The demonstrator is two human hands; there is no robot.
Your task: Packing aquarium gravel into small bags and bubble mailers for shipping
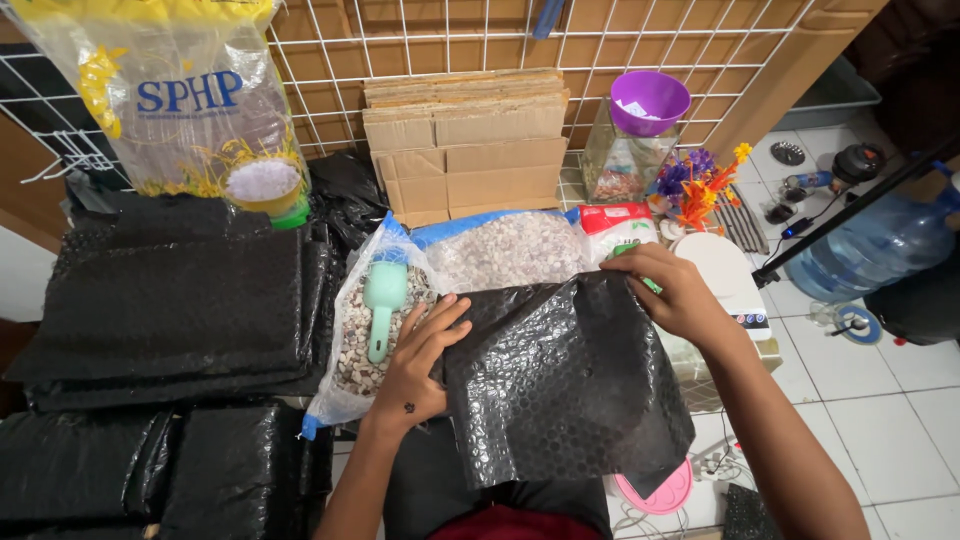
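Left hand [415, 365] pinches the left edge of the black bubble-wrap sheet [565, 385], fingers curled; right hand [680, 295] grips its top right corner, closed, with something green. Sheet hangs over the lap beside the open pebble bag [355, 350] holding a mint scoop [383, 300]. Judgement: keep both edges taut and level so the sheet stays flat.

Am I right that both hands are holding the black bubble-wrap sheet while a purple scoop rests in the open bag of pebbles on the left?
Not quite: the scoop is mint green, not purple, as the head view shows. Otherwise yes: the left hand and right hand hold the black bubble-wrap sheet, and the scoop rests in the open bag of pebbles.
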